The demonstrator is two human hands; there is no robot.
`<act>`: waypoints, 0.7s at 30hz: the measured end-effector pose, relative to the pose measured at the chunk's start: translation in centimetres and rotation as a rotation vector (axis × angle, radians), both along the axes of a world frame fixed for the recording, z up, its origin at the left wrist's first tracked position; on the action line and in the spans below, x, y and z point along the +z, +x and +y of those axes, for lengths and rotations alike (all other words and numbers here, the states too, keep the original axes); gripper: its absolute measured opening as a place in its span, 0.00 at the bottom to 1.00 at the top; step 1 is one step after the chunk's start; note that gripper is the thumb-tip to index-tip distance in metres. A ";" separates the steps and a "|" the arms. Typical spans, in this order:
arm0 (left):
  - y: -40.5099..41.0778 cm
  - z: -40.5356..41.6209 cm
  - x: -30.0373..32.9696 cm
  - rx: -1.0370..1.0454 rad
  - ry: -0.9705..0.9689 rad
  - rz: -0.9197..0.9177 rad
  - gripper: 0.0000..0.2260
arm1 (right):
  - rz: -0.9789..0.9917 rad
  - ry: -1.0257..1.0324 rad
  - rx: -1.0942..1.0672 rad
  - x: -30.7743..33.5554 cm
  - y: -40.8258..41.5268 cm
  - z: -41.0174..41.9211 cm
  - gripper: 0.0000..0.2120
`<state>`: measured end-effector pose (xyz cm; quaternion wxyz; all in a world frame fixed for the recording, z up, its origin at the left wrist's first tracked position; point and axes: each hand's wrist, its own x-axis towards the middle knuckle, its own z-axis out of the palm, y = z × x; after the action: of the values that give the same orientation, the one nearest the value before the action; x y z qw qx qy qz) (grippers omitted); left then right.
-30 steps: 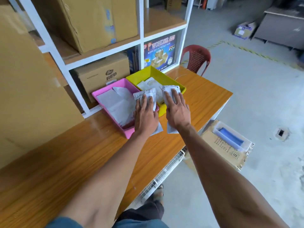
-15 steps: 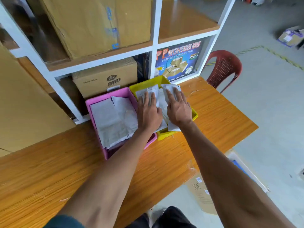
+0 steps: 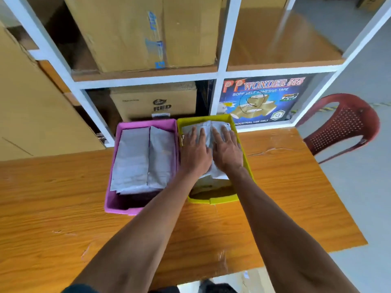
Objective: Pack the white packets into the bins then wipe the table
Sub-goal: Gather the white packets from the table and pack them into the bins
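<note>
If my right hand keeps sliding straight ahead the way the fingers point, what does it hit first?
Probably the far wall of the yellow bin: the right hand lies flat on the white packets, fingers toward it. Depth is uncertain.

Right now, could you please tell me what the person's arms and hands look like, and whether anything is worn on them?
Both forearms are bare, with no gloves, rings, watch or bands visible on the left hand or right hand. At the bottom edge, a dark teal sleeve edge shows on the left arm; no right sleeve is in view.
</note>
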<state>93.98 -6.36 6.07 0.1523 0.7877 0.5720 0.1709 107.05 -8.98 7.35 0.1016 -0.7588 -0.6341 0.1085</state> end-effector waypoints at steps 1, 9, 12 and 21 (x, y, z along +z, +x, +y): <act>0.5 0.3 -0.4 0.015 -0.009 0.010 0.31 | -0.003 -0.015 0.019 -0.4 0.4 0.4 0.32; 2.1 1.1 -2.2 0.076 -0.174 0.154 0.31 | -0.027 -0.087 0.068 -3.2 1.2 2.5 0.30; 2.4 1.4 -3.2 0.080 -0.238 0.122 0.30 | 0.010 -0.068 0.087 -4.4 1.3 3.0 0.27; 2.2 2.8 -6.9 -0.143 0.070 0.315 0.34 | -0.038 0.056 0.223 -6.6 2.3 4.3 0.28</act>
<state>96.14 -3.59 -0.88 0.0448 0.8483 0.5249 0.0538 109.32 -4.69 0.72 0.0979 -0.6825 -0.7191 0.0869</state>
